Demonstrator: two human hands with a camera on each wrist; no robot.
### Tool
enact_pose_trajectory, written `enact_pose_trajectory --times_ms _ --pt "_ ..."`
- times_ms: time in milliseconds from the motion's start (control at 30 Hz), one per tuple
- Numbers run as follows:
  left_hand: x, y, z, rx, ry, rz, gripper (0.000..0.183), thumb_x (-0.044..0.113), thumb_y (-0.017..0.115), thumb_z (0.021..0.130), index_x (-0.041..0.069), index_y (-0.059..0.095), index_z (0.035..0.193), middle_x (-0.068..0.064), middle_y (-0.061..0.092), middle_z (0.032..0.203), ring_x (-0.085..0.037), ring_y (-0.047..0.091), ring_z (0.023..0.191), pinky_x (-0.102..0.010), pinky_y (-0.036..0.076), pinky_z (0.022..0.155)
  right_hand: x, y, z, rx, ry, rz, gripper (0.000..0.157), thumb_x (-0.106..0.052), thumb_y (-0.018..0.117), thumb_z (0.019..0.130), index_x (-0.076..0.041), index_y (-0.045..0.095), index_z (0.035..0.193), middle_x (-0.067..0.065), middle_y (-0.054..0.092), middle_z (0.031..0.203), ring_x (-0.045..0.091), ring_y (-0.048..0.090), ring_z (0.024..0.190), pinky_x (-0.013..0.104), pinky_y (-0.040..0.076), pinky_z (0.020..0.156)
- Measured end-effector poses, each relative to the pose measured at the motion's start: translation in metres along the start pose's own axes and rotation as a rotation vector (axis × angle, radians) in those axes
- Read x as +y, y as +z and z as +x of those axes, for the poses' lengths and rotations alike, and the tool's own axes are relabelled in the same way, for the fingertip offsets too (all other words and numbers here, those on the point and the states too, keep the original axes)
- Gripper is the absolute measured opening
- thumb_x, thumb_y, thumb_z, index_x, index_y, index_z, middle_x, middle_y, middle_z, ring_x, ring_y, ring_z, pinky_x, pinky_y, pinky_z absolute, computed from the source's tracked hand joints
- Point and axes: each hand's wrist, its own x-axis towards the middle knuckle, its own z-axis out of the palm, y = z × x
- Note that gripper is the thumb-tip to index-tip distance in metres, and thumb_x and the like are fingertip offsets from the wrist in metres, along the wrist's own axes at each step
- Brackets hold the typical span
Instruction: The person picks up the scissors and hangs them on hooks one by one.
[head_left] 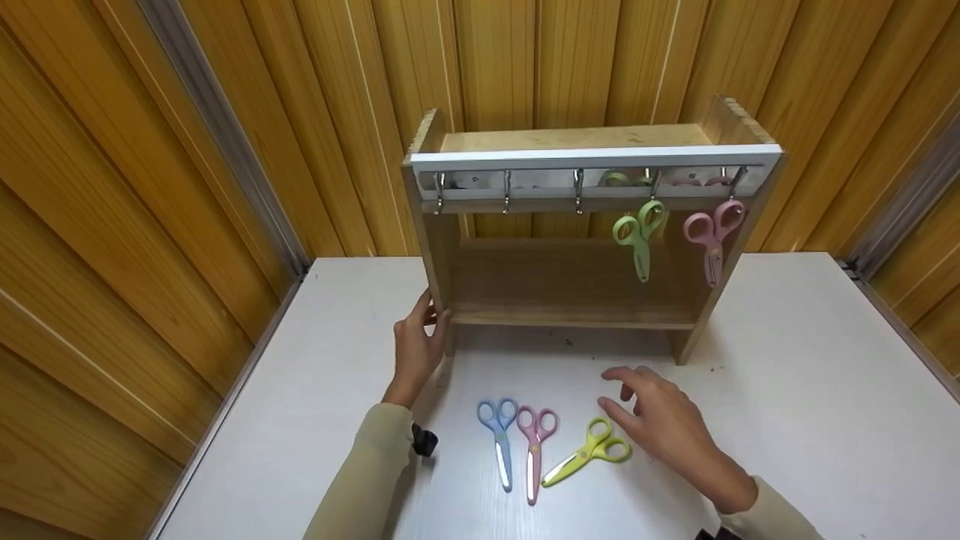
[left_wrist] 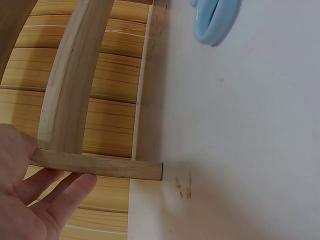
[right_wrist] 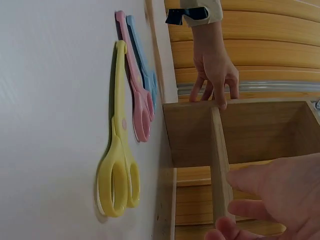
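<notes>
A wooden rack (head_left: pixel 574 319) stands on the white table, with a row of metal hooks along its top front bar. My left hand (head_left: pixel 420 349) grips the lower part of its left side panel (left_wrist: pixel 100 164), thumb on one face and fingers on the other. My right hand (head_left: pixel 660 412) is held with relaxed fingers just beside the yellow-green scissors (head_left: pixel 592 452), holding nothing. Left of those lie pink scissors (head_left: pixel 534 450) and blue scissors (head_left: pixel 500 442), handles toward the rack. Green scissors (head_left: pixel 640 238) and another pair of pink scissors (head_left: pixel 714 236) hang from the two rightmost hooks.
The three hooks on the left, among them the middle hook (head_left: pixel 578 191), carry nothing. Wood-patterned panels (head_left: pixel 495 60) stand behind the rack and along both sides. The white table (head_left: pixel 300 420) extends left and right of the rack.
</notes>
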Motion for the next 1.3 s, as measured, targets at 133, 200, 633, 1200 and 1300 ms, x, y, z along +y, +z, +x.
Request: enact_pose_trajectory --times_ms 133,200,633,1200,1300 --pt "0.0 0.0 0.0 -0.001 0.006 -0.013 0.053 0.009 0.067 0.1 0.005 0.051 0.15 -0.014 0.067 0.134 -0.027 0.073 0.105 -0.041 0.061 0.088 -0.01 0.007 -0.006 -0.058 0.015 -0.013 0.03 -0.025 0.082 0.088 -0.015 0.075 0.116 -0.009 0.059 0.074 0.009 0.049 0.061 0.027 0.041 0.051" --pt "-0.001 0.0 0.0 0.0 0.009 -0.018 0.053 0.008 0.067 0.1 0.005 0.051 0.15 -0.015 0.067 0.133 -0.028 0.073 0.105 -0.043 0.061 0.088 -0.014 0.012 -0.009 -0.074 0.006 -0.009 0.026 -0.025 0.083 0.088 -0.016 0.076 0.112 -0.012 0.058 0.07 0.009 0.048 0.059 0.027 0.04 0.05" --pt "0.001 -0.001 0.0 -0.004 -0.011 0.004 0.052 0.01 0.067 0.1 0.006 0.051 0.15 -0.013 0.068 0.132 -0.025 0.074 0.104 -0.035 0.061 0.087 -0.027 0.041 -0.02 -0.12 -0.109 -0.052 0.012 -0.025 0.085 0.084 -0.019 0.075 0.085 -0.014 0.051 0.063 0.004 0.044 0.057 0.024 0.037 0.046" --pt "0.003 0.0 0.0 -0.007 -0.018 0.008 0.053 0.01 0.067 0.1 0.005 0.05 0.151 -0.014 0.067 0.133 -0.026 0.073 0.105 -0.034 0.061 0.088 -0.017 0.058 -0.027 -0.159 -0.122 -0.059 0.013 -0.023 0.083 0.082 -0.022 0.071 0.08 -0.014 0.054 0.07 0.004 0.046 0.064 0.027 0.041 0.053" --pt "0.003 0.0 0.0 -0.006 -0.016 0.01 0.053 0.01 0.068 0.1 0.005 0.05 0.151 -0.014 0.067 0.133 -0.026 0.073 0.105 -0.035 0.061 0.087 -0.017 0.059 -0.027 -0.197 -0.108 -0.049 0.013 -0.023 0.084 0.083 -0.023 0.072 0.08 -0.015 0.057 0.072 0.004 0.048 0.066 0.028 0.044 0.056"
